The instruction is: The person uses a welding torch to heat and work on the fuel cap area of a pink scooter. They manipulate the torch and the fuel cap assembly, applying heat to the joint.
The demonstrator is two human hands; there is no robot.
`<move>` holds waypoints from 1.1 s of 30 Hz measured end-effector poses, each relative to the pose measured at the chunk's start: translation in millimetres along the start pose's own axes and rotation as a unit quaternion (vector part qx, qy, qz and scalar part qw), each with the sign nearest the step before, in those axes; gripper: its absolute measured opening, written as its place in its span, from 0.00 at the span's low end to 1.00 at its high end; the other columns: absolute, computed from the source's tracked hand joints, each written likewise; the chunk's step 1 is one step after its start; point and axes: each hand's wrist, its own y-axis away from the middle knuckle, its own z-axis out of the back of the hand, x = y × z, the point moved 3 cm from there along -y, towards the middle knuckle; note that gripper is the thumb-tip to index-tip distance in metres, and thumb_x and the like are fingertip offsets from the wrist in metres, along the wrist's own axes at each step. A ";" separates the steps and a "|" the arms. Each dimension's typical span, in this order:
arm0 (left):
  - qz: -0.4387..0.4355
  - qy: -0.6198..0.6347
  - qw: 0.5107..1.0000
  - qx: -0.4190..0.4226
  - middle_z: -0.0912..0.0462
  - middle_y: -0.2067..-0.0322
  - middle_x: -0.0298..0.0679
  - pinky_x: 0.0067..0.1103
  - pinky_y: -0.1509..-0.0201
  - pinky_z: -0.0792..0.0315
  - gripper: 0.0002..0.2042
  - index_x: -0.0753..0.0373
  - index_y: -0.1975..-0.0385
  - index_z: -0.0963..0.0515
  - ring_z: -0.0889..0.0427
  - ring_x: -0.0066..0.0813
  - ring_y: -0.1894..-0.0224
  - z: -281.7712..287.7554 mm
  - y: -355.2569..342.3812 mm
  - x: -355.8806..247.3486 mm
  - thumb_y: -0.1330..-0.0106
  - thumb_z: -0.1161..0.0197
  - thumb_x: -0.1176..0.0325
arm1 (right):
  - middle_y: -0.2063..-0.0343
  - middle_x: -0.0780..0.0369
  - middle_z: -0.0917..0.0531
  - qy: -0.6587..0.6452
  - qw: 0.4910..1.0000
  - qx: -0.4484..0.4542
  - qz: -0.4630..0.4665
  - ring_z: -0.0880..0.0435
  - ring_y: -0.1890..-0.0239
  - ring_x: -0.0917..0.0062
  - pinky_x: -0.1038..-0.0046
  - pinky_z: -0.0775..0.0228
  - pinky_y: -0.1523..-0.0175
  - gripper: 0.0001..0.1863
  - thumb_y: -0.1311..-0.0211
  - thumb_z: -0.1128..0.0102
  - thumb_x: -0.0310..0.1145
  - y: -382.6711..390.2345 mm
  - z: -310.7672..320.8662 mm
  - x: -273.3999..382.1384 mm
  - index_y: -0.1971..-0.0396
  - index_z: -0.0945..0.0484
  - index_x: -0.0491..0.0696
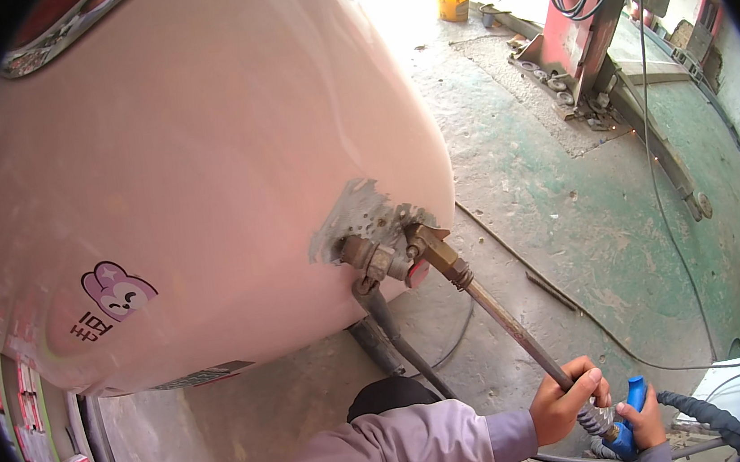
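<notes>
You see bright daylight flooding in from the upper middle of the frame, washing out the concrete floor there. The big pink panel shows soft glare at centre left. Fisheye bending curves edges, black corners ring the picture, and the lower left blurs.

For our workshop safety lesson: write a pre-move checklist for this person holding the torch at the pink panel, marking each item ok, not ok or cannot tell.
1. Left hand grips the torch tube: ok.
2. Right hand on the blue handle: ok.
3. Torch tip at the bare patch on the pink panel: ok.
4. Hands gloved: not ok, both bare.
5. Flame lit: cannot tell.
6. Hose free of kinks: cannot tell, it runs out of view.
</notes>
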 end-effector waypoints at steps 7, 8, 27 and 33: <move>-0.126 0.031 0.988 0.081 0.21 0.74 0.48 0.33 0.52 0.25 0.18 0.67 0.71 0.26 0.20 0.37 0.65 17.6 -32.8 -94.6 0.24 0.58 0.63 | 0.55 0.50 0.22 0.008 0.999 -0.037 -0.002 0.20 0.56 0.69 0.68 0.26 0.49 0.59 0.53 0.25 0.48 1.9 -0.2 8.4 0.30 0.50 0.29; -0.125 0.076 0.986 0.085 0.21 0.74 0.46 0.32 0.53 0.25 0.18 0.66 0.71 0.26 0.20 0.36 0.65 15.1 -34.4 -94.7 0.24 0.58 0.63 | 0.54 0.51 0.22 -0.017 1.000 -0.019 0.007 0.20 0.55 0.69 0.68 0.26 0.49 0.58 0.52 0.25 0.49 1.5 0.7 5.8 0.31 0.49 0.30; 0.080 -0.037 0.995 0.047 0.23 0.74 0.39 0.26 0.53 0.28 0.21 0.66 0.74 0.29 0.22 0.28 0.64 -4.6 -17.9 -6.0 0.18 0.55 0.60 | 0.59 0.57 0.24 -0.048 0.998 -0.018 0.026 0.23 0.61 0.73 0.71 0.28 0.53 0.46 0.52 0.26 0.42 -4.2 0.3 -5.6 0.37 0.38 0.37; 0.071 -0.047 0.994 0.067 0.23 0.73 0.40 0.28 0.52 0.28 0.21 0.65 0.75 0.30 0.22 0.31 0.63 -0.3 -8.9 -13.4 0.18 0.57 0.61 | 0.58 0.56 0.25 -0.062 0.998 -0.014 0.020 0.23 0.61 0.72 0.70 0.26 0.55 0.48 0.53 0.26 0.40 3.2 -2.6 3.3 0.35 0.42 0.36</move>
